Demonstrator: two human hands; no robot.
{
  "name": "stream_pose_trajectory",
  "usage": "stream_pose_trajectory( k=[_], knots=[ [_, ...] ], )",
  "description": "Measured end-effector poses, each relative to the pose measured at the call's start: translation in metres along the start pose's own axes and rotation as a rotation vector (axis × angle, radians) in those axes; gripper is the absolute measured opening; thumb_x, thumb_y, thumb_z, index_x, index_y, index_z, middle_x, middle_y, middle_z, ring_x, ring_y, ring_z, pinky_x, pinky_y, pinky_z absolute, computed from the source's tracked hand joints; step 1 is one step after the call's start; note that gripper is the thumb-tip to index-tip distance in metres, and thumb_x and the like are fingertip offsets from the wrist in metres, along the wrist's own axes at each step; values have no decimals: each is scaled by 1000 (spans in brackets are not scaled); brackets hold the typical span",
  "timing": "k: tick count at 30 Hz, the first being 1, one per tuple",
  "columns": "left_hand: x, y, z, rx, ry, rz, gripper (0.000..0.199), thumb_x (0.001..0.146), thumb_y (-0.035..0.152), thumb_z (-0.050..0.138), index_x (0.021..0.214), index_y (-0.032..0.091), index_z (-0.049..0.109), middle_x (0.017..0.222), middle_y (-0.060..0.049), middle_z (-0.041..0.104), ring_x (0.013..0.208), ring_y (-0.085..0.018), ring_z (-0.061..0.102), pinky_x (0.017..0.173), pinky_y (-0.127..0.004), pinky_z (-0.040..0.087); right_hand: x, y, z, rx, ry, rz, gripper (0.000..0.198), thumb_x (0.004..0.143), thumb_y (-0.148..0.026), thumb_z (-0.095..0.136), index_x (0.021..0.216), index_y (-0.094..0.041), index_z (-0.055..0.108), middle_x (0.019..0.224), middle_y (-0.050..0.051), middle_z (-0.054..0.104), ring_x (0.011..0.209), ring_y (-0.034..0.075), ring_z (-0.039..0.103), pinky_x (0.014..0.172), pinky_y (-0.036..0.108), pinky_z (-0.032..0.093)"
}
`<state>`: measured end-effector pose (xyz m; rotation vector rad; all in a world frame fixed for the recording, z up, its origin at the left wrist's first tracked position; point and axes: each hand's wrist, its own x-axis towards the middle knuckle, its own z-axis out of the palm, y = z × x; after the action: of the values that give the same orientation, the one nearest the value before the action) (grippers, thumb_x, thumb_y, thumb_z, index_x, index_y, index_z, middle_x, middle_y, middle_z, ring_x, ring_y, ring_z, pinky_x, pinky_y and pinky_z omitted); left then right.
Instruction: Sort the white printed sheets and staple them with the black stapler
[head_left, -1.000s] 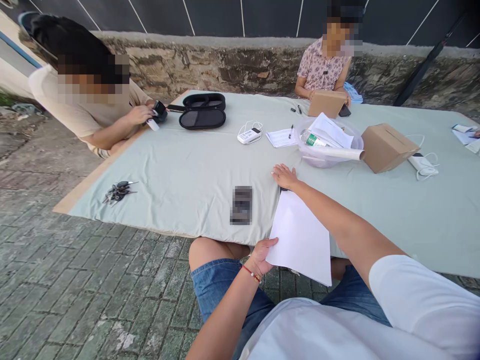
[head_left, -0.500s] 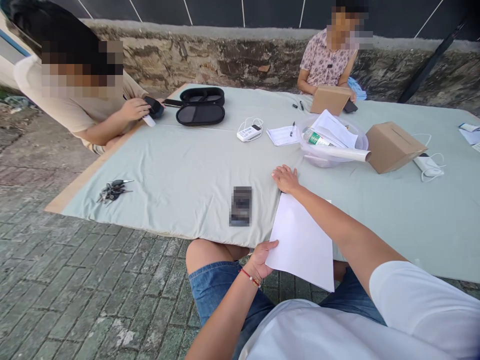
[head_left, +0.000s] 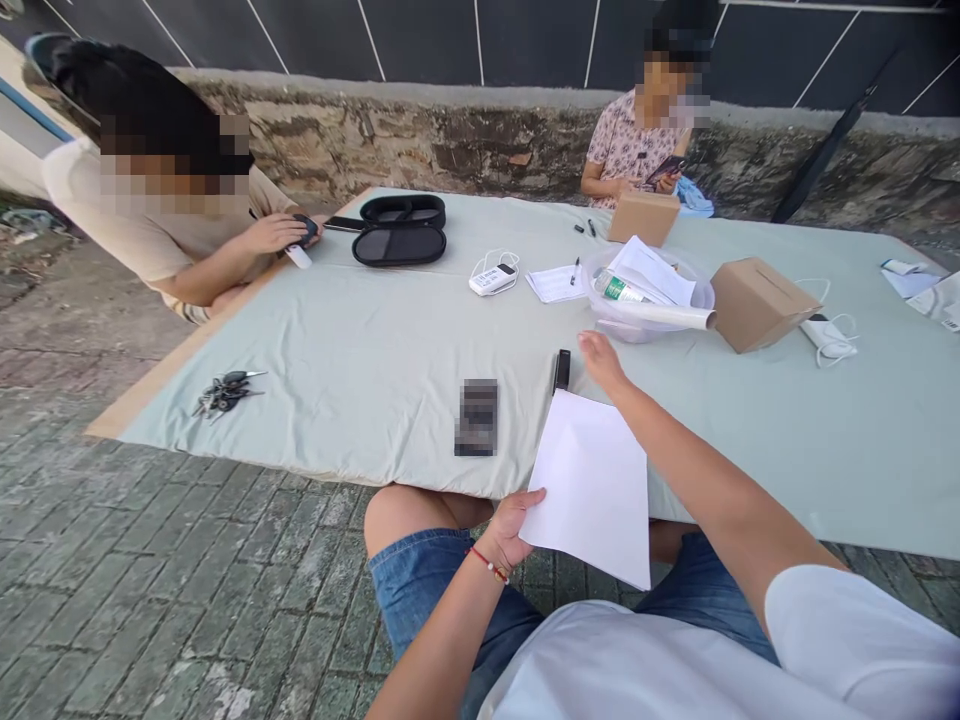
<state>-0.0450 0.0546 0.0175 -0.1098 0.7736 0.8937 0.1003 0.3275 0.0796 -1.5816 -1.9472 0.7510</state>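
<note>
White paper sheets lie partly on the table's near edge and partly over my lap. My left hand is closed on their left edge, thumb on top. Beyond the top of the paper, my right hand is raised over the cloth with nothing visible in it; its fingers are partly foreshortened. Just left of it a small black oblong object, possibly a stapler, rests by the paper's top edge. A dark, blurred-out phone-like rectangle lies left of the paper.
On the cloth-covered table are keys, a black case, a white corded device, a note sheet, a plastic bowl holding papers, and cardboard boxes. One person sits left, another across.
My right hand has lifted off the black object and moved right, uncovering it. My left hand keeps the paper. The person across now holds up a phone.
</note>
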Motion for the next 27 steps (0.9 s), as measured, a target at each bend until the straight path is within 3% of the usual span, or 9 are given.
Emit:
stream_pose_trajectory(
  k=[3,7,10,12,15,18,22,27],
  knots=[
    [-7,-11,-6,5,21,-4,41,82,17,63,120,0,60,98,-21,73,92,-30,71,91,-42,53,-73,33,-61,283,-40,128,42,92,-54,36,113,-24,58,120,11,63,102,22,64,90,38,50],
    [-15,-34,-13,21,63,-10,38,81,17,65,114,-2,63,98,-22,73,92,-30,71,91,-41,53,-212,94,-122,412,-249,434,38,85,-60,51,79,-26,66,89,10,69,74,20,66,74,37,55],
    [-19,-50,-13,53,88,-17,35,81,19,67,110,-1,64,101,-23,72,93,-30,71,91,-40,54,-306,123,-126,559,-369,792,41,82,-64,56,83,-26,71,94,16,70,79,22,68,76,40,56],
    [-19,-58,-9,74,102,-12,35,81,20,68,109,-1,65,103,-23,72,94,-30,70,91,-40,54,-347,129,-109,758,-339,880,44,81,-65,57,96,-26,71,112,17,68,99,24,67,87,40,54],
    [-18,-67,1,112,145,14,36,79,20,71,110,1,64,103,-22,72,95,-29,70,91,-40,54,-369,122,-73,1045,-258,800,47,83,-62,59,112,-27,66,125,12,64,112,23,62,93,39,51],
    [-15,-71,11,194,221,55,33,79,19,71,108,4,65,101,-20,73,93,-28,71,90,-40,54,-361,114,-44,1210,-210,707,43,83,-58,61,109,-23,64,110,9,71,95,22,67,81,37,53],
    [-17,-73,16,282,275,122,32,81,24,69,107,6,66,102,-18,73,93,-26,71,89,-38,55,-343,120,-30,1099,-110,637,33,71,-46,78,82,-18,64,77,1,72,67,15,63,64,27,47],
    [-24,-72,15,354,334,244,34,79,34,72,98,6,69,97,-16,74,91,-26,71,86,-37,55,-337,133,-33,1004,-130,553,39,71,-52,74,84,-16,67,78,2,72,66,16,61,63,27,44]
  ],
)
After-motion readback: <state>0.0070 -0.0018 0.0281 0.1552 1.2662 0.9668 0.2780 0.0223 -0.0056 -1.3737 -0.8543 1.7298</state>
